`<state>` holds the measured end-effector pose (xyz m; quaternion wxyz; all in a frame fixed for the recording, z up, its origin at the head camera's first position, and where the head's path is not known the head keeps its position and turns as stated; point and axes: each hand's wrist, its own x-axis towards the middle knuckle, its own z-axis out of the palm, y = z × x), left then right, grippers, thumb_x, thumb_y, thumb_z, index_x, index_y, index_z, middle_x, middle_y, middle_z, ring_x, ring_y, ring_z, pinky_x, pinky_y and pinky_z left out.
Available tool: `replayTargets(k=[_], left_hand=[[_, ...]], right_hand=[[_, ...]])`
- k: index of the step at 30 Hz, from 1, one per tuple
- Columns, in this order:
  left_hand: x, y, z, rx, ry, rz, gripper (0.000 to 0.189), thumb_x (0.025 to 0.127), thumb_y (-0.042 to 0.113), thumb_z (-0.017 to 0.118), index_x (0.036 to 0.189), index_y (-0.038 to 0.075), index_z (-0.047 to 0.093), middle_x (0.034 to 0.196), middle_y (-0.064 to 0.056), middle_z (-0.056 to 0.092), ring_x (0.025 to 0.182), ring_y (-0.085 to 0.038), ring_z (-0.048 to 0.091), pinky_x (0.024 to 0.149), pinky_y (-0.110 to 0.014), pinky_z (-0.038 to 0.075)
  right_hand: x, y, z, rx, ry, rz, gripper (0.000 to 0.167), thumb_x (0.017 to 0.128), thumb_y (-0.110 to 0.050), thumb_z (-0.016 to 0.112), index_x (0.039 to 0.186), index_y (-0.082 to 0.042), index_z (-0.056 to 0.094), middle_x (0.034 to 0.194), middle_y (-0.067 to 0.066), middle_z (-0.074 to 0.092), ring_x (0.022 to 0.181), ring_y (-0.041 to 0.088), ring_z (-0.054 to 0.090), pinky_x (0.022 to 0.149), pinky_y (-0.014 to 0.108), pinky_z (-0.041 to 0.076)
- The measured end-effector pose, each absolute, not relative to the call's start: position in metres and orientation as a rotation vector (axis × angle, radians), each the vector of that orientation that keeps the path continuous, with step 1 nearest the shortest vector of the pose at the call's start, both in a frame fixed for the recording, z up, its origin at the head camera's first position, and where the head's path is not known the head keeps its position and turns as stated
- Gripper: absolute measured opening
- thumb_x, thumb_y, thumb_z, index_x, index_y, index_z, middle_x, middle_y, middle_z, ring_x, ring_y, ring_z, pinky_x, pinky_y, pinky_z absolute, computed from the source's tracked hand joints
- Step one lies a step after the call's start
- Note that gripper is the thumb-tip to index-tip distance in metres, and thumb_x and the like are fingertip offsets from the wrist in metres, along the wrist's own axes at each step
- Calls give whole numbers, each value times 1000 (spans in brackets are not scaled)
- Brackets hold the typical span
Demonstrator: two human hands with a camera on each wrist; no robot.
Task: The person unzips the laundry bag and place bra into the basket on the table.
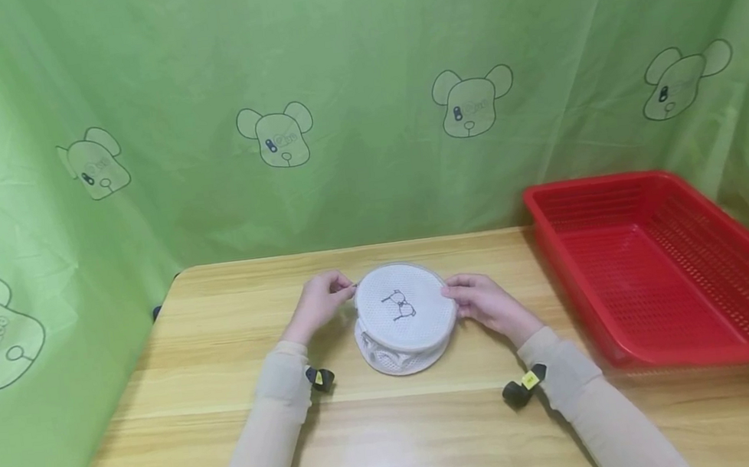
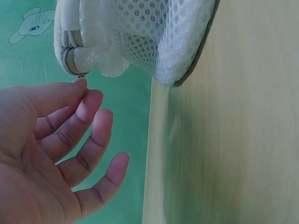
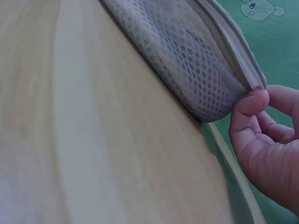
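A round white mesh laundry bag point(image 1: 405, 307) with a line drawing on its lid stands on the wooden table, its soft side wall sagging. At its left edge my left hand point(image 1: 320, 301) pinches the small zipper pull point(image 2: 81, 75) between thumb and forefinger, the other fingers loosely spread. Opposite, my right hand point(image 1: 487, 304) pinches the zippered rim point(image 3: 254, 81) of the lid between thumb and fingers. In the right wrist view the zipper teeth run along that rim, above the mesh side point(image 3: 187, 65).
A red plastic basket point(image 1: 578, 291) stands at the right of the wooden table point(image 1: 220, 343). Green curtains point(image 1: 352, 36) printed with bear heads hang behind and on both sides. Each wrist wears a strap with a small black device point(image 1: 518, 394).
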<state>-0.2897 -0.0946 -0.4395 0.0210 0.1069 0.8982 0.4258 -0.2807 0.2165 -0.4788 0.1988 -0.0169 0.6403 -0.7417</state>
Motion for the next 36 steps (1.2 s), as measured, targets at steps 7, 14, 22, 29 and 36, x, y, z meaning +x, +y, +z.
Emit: replayTargets(k=[7,14,22,29,36], left_hand=[[-291,-97,-441,356,2786,1307,8,90,18,68,92,10,67,93,-6,70,89,-20,62,84,-36,53],[-292,-100,-442,420,2789,1300,8,90,18,68,91,10,67,93,-7,69,88,-20,63,83,-36,53],[-292,-103,-441,468,2762,1296,8,90,18,68,92,11,67,93,-6,69,88,-20,63,81,-34,53],[-293,-106,-441,505,2741,1297,8,90,17,68,91,10,66,93,-6,70,91,-20,64,85,-37,54],[-292,-108,-439,542,2714,1302,8,89,16,69,90,9,66,92,-7,70,93,-22,65,90,-41,53]], right_hand=[[-279,214,-475,-16,1796,-2079,12,94,-1,56,106,-4,56,86,-2,66,70,8,64,64,20,55],[-280,214,-477,-19,1786,-2096,13,94,0,57,106,-2,56,83,-2,66,67,7,63,62,19,55],[-279,215,-476,-30,1780,-2099,13,94,0,56,107,0,54,82,-3,66,67,6,63,62,18,55],[-279,214,-476,-9,1779,-2106,8,95,0,55,101,-5,57,81,-3,64,66,6,62,61,18,54],[-281,214,-478,-10,1780,-2108,8,95,0,54,101,-5,56,82,-3,65,66,6,62,61,18,55]])
